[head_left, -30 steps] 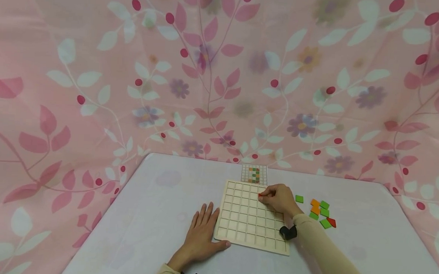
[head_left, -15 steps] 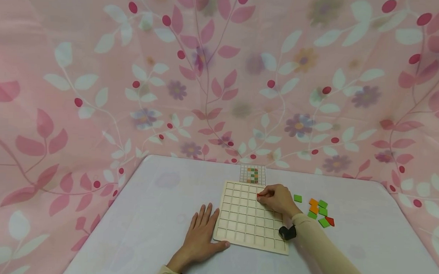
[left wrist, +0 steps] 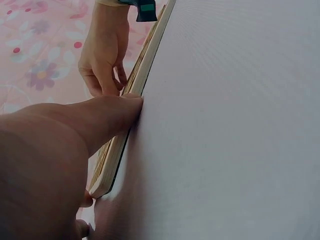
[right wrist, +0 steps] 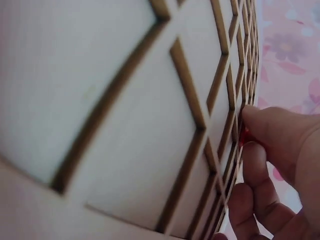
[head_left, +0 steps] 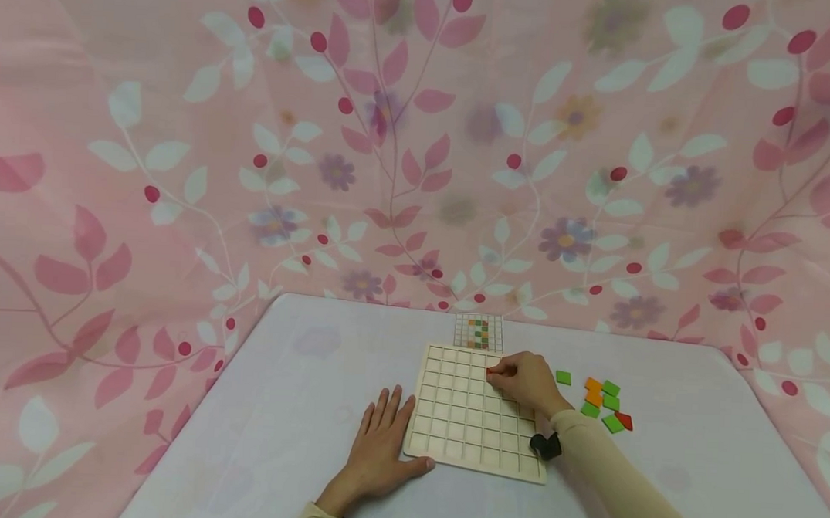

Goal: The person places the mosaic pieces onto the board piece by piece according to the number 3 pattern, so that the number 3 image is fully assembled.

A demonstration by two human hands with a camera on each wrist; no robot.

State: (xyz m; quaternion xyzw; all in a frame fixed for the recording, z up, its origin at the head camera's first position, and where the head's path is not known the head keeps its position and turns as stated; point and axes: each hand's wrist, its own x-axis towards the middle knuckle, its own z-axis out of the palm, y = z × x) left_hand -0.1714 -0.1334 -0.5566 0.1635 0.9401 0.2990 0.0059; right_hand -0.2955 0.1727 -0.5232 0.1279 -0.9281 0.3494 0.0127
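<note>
A pale wooden grid board (head_left: 458, 411) with square recesses lies on the white table. My right hand (head_left: 526, 381) is over its upper right part and pinches a small red tile (head_left: 490, 372) between thumb and fingertips, right at a recess. In the right wrist view a sliver of that red tile (right wrist: 243, 137) shows between the fingertips; the rest is hidden. My left hand (head_left: 379, 451) lies flat with fingers spread at the board's left side, its thumb at the lower left corner. The left wrist view shows the left thumb (left wrist: 112, 112) resting against the board's edge.
Behind the board lies a pattern card (head_left: 479, 333) with coloured squares on a grid. To the right are loose tiles: a single green tile (head_left: 563, 377), then a group with orange tiles (head_left: 593, 398), more green ones and a red tile (head_left: 624, 421). A pink floral cloth (head_left: 405, 173) hangs behind.
Both hands hold nearly the same places, with the red tile still pinched at the same recess. The head view has shifted slightly.
</note>
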